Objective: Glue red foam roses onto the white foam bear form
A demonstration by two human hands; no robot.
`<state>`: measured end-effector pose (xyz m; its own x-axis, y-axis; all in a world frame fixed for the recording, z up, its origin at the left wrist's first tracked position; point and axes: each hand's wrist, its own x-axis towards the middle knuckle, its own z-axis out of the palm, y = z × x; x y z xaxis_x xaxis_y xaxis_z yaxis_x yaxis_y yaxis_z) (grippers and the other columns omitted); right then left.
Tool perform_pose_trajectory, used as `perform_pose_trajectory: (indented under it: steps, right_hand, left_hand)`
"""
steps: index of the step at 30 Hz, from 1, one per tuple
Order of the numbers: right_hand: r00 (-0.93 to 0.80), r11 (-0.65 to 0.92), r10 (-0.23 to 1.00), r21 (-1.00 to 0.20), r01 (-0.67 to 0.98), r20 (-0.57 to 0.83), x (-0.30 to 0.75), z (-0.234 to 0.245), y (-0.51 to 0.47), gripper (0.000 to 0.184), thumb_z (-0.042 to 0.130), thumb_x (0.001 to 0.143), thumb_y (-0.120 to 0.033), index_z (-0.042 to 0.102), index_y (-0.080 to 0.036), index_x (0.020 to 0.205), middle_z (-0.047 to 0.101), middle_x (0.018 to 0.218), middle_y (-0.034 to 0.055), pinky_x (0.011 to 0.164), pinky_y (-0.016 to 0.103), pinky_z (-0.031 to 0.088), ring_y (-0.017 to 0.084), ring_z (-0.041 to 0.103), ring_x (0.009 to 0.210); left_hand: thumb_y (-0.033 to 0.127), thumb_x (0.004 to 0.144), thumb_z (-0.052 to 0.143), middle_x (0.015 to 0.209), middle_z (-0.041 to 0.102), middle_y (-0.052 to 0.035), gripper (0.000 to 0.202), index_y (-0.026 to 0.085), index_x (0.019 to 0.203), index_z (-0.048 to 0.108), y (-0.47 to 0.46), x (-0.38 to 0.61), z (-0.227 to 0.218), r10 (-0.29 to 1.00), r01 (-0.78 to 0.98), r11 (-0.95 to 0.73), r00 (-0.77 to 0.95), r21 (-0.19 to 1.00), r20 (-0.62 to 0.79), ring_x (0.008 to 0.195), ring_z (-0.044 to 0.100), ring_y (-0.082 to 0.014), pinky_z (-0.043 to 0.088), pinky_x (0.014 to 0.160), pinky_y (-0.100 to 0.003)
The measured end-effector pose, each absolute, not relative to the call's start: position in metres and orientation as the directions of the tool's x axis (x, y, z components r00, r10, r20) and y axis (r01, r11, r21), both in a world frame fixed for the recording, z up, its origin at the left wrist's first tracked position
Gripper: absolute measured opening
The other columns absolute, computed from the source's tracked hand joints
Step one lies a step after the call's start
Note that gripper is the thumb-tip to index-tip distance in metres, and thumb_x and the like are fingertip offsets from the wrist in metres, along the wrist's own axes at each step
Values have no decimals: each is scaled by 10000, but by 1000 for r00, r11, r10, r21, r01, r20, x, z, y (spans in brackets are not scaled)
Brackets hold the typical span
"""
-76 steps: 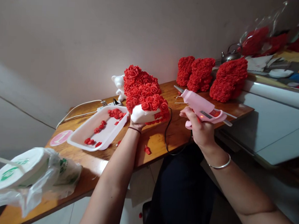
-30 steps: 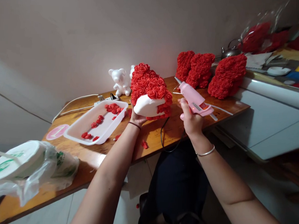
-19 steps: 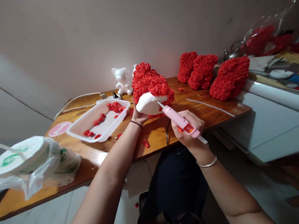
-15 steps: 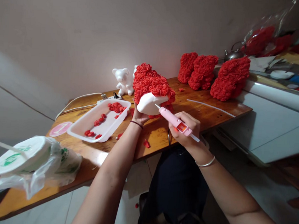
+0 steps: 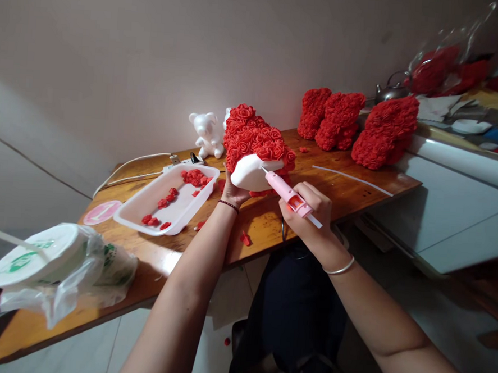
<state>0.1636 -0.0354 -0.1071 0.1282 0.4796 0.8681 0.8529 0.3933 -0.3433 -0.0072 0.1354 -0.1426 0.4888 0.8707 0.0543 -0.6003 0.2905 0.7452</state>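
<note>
A white foam bear (image 5: 252, 174), largely covered in red foam roses (image 5: 254, 139), is held up above the table with its bare white part toward me. My left hand (image 5: 234, 191) grips it from below and the left; most of the fingers are hidden behind it. Wrapped round a pink hot glue gun (image 5: 288, 194) is my right hand (image 5: 309, 210). The gun's nozzle points at the bare white surface, close under the lowest row of roses; whether it touches I cannot tell. A clear glue stick (image 5: 314, 220) pokes out of the gun's back end.
Left of the bear stands a white plastic tray (image 5: 180, 210) with loose red roses. Behind it are a plain white bear (image 5: 206, 134) and a power strip (image 5: 187, 163). Several rose-covered bears (image 5: 385, 133) stand back right. A bagged tub (image 5: 37, 258) occupies the near left. A glue stick (image 5: 353, 180) lies right.
The glue gun's nozzle has moved slightly up along the white surface toward the roses, and its body has tilted a little. My left hand still holds the bear, nearly unmoved.
</note>
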Motion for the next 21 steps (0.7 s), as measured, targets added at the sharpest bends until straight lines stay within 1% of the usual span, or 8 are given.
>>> perform_pose_trajectory:
  steps: [2, 4, 10, 13, 16, 19, 21]
  right_hand:
    - [136, 389, 484, -352, 851, 865, 163, -107, -36, 271, 587, 799, -203, 363, -230, 648, 507, 633, -1, 584, 281, 330, 131, 438, 588]
    - [141, 385, 486, -356, 851, 862, 163, -107, -36, 270, 587, 795, -202, 362, -229, 649, 508, 635, 0, 583, 282, 324, 130, 433, 587]
    - [148, 373, 497, -365, 853, 855, 162, -107, -36, 278, 594, 791, -204, 360, -226, 643, 500, 633, -3, 583, 283, 324, 127, 428, 589]
    - [158, 377, 508, -383, 843, 847, 163, -107, -37, 284, 599, 789, -198, 356, -228, 644, 502, 639, -2, 583, 288, 330, 130, 428, 592]
    - [160, 394, 513, -397, 829, 843, 163, -105, -38, 292, 599, 798, -190, 352, -235, 649, 508, 649, 2, 590, 296, 360, 139, 446, 604]
    - [172, 436, 493, -414, 799, 853, 164, -104, -38, 297, 586, 822, -175, 358, -243, 646, 507, 638, 4, 600, 305, 404, 148, 469, 607]
    - [212, 454, 476, -445, 772, 854, 167, -104, -37, 310, 589, 857, -213, 376, -248, 635, 498, 620, 2, 596, 313, 427, 151, 477, 592]
  left_hand:
    - [633, 978, 356, 1233, 737, -84, 604, 191, 1320, 587, 136, -8, -144, 876, -609, 292, 480, 738, 49, 1473, 356, -368, 237, 1228, -583]
    - [629, 981, 349, 1230, 740, -74, 600, 198, 1327, 584, 137, -8, -146, 879, -616, 292, 475, 731, 49, 1482, 350, -360, 218, 1240, -575]
    - [756, 943, 314, 1365, 675, -115, 777, 163, 1384, 556, 136, -7, -144, 859, -638, 298, 504, 710, 92, 1435, 414, -398, 315, 1183, -607]
    - [784, 933, 301, 1393, 654, -130, 819, 153, 1394, 547, 134, -5, -141, 854, -644, 307, 511, 701, 96, 1430, 421, -403, 349, 1163, -608]
    - [819, 911, 298, 1399, 646, -148, 864, 143, 1387, 553, 134, -5, -140, 843, -646, 327, 529, 689, 96, 1423, 423, -417, 362, 1149, -615]
    - [800, 927, 292, 1378, 656, -163, 859, 133, 1399, 556, 134, -6, -140, 832, -657, 340, 543, 673, 111, 1414, 440, -419, 363, 1151, -616]
    - [774, 948, 282, 1367, 663, -155, 834, 142, 1426, 543, 134, -5, -140, 820, -658, 338, 557, 673, 133, 1418, 451, -405, 363, 1156, -613]
